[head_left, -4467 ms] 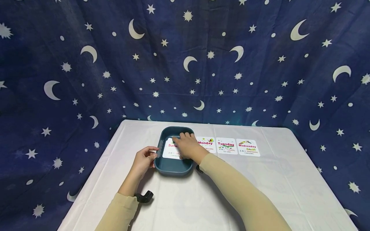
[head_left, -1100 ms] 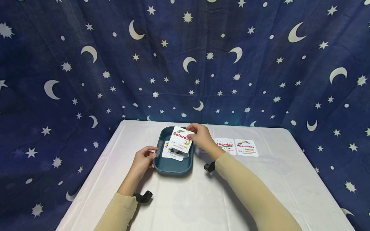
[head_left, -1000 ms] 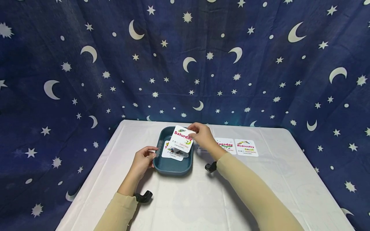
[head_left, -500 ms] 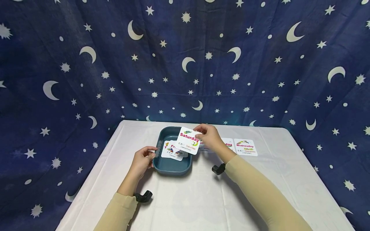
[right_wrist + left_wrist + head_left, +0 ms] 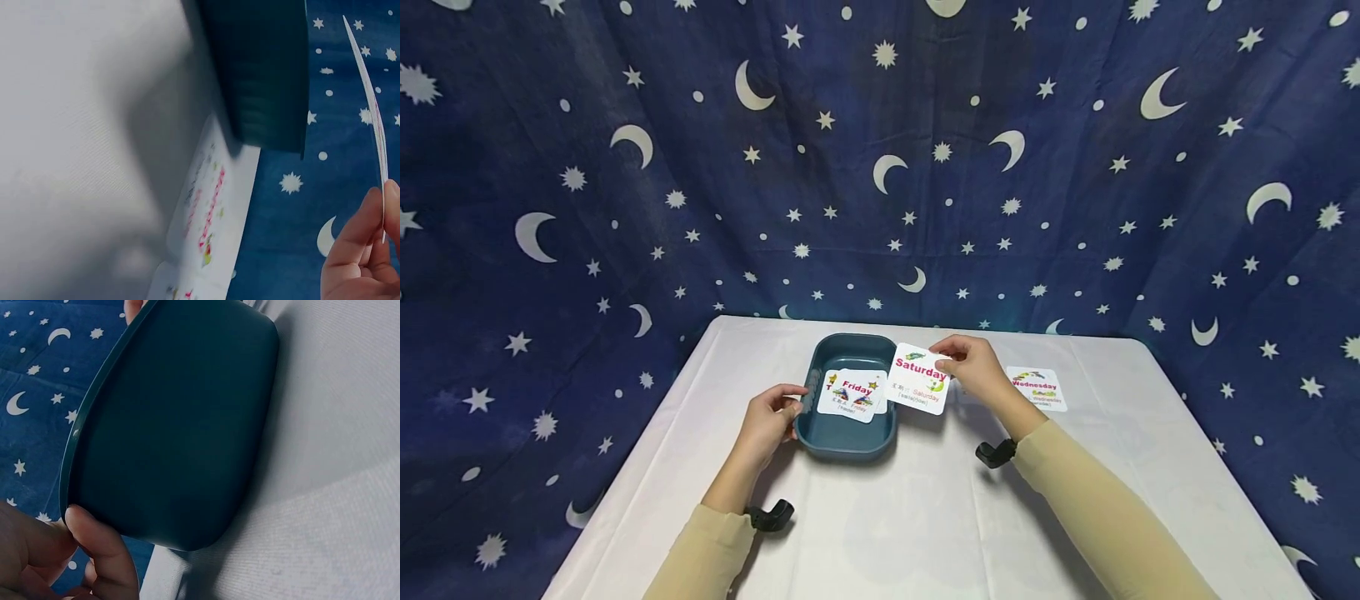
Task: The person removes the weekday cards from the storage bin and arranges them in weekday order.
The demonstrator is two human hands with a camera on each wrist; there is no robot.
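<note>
My left hand (image 5: pixel 766 423) pinches the left rim of a dark teal plastic box (image 5: pixel 847 455). In the left wrist view, thumb and fingers meet at a corner of the rim. Between thumb and fingers, my right hand (image 5: pixel 976 367) holds the white Saturday card (image 5: pixel 917 392) by its right side. This card hangs tilted above the table, just past the box's right rim; the right wrist view shows it edge-on and slightly bowed. Inside the box, the Friday card (image 5: pixel 854 396) lies face up over other cards, which are mostly hidden.
The Wednesday card (image 5: pixel 1039 392) lies flat on the white tablecloth (image 5: pixel 917 533), partly behind my right hand. In the right wrist view, another printed card (image 5: pixel 205 200) lies beside the box, with one more below it. A dark blue star-and-moon curtain (image 5: pixel 880 208) hangs behind the table.
My right hand has lifted the Saturday card out of the box and carried it right, past the rim, uncovering the Friday card. My left hand has stayed on the box.
</note>
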